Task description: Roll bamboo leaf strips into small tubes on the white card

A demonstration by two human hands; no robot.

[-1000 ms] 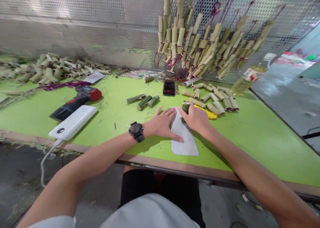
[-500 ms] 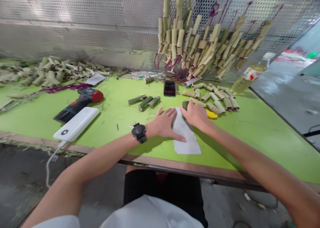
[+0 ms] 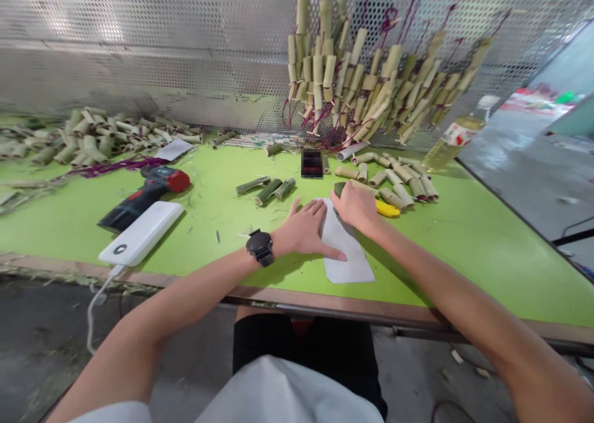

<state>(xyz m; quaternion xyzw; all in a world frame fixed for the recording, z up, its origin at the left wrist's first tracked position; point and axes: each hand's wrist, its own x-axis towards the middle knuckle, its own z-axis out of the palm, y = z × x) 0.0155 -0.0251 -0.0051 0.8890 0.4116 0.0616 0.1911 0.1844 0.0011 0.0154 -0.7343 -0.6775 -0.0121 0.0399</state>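
My left hand (image 3: pixel 306 230) lies flat with its fingers spread on the left edge of a grey sheet (image 3: pixel 346 253) that rests on the green table (image 3: pixel 473 243). A black watch sits on that wrist. My right hand (image 3: pixel 356 205) is closed on a short green bamboo piece (image 3: pixel 340 189), pressing it down on the far end of the sheet. Only the piece's end shows past my fingers. A yellow tool (image 3: pixel 387 209) lies just right of my right hand.
Cut bamboo pieces (image 3: pixel 403 182) lie in a row behind my right hand, and three more (image 3: pixel 266 189) to the left. A phone (image 3: pixel 312 163), a red drill (image 3: pixel 146 194), a white power bank (image 3: pixel 142 232) and an oil bottle (image 3: pixel 448 145) stand about. Strung bamboo (image 3: pixel 366 83) hangs on the perforated wall.
My right hand has slid the bamboo piece a little farther along the sheet. My left hand has stayed flat on the sheet.
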